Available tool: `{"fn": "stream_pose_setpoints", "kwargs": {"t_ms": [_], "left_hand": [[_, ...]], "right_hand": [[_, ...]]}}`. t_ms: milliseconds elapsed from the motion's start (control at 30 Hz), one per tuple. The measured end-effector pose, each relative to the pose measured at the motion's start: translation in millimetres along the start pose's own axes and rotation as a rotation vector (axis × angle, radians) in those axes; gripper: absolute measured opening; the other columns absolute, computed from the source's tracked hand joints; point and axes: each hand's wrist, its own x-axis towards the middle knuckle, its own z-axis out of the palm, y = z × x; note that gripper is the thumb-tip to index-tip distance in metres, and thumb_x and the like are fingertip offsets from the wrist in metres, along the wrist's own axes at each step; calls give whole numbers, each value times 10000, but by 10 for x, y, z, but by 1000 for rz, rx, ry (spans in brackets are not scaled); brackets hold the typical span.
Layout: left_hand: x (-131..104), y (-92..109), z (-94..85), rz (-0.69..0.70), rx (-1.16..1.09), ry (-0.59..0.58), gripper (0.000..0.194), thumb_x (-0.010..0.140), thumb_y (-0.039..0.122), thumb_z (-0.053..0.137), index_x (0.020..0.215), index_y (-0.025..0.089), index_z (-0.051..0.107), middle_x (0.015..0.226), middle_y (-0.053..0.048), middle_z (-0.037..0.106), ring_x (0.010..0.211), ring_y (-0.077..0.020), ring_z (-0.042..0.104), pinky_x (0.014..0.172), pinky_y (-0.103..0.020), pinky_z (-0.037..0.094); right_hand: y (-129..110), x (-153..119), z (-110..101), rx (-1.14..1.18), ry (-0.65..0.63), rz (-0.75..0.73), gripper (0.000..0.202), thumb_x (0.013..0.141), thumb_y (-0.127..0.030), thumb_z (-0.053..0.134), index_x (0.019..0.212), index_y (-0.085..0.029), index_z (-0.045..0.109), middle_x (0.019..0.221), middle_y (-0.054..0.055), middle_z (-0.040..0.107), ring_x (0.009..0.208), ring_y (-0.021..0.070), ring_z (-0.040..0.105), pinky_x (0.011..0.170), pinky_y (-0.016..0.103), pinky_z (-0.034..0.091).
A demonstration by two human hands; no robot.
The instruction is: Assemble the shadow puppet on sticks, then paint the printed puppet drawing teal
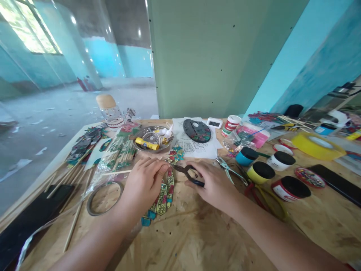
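My left hand [146, 177] is closed in a pinch at the upper end of a patterned cut-out figure [162, 195], whose yellow-green, red and blue strips hang down onto the table. Whatever small part sits between its fingertips is hidden. My right hand [211, 182] grips dark pliers [188, 175] by their bowed handles. The tips of the pliers point left, close to my left fingertips; I cannot tell whether they touch anything. Just beyond the fingers lies a colourful cut-out piece [177, 152].
Behind are a metal dish [137, 145] with a glue stick, paper sheets [194, 150] and a dark oval piece [197, 131]. Paint jars [261, 171], a hole punch [225, 167] and yellow tape [317, 145] stand right. Left lie a tape ring [89, 203] and thin sticks [76, 220].
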Motion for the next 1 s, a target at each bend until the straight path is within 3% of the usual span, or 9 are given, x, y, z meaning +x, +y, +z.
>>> {"fn": "stream_pose_setpoints", "kwargs": {"t_ms": [233, 700, 1000], "left_hand": [[3, 39, -20, -85, -130, -59, 275, 978, 272, 435, 846, 176, 656, 782, -26, 702, 734, -181, 626, 673, -315, 467], [5, 28, -7, -80, -127, -58, 222, 950, 233, 476, 844, 185, 664, 804, -28, 725, 750, -181, 654, 683, -312, 485], [-6, 41, -1, -23, -82, -6, 210, 949, 237, 488, 883, 189, 680, 806, -34, 731, 743, -186, 655, 678, -320, 489]], "right_hand": [[53, 9, -64, -336, 29, -50, 567, 884, -335, 652, 1407, -186, 494, 1077, 114, 671, 979, 307, 636, 826, 455, 537], [29, -3, -72, -282, 14, -64, 527, 886, -296, 646, 1387, -202, 510, 1183, 114, 680, 1056, 291, 652, 880, 447, 545], [32, -1, -57, -217, 8, -68, 503, 931, -369, 609, 1401, -224, 506, 1244, 108, 679, 1101, 272, 660, 914, 442, 552]]}}
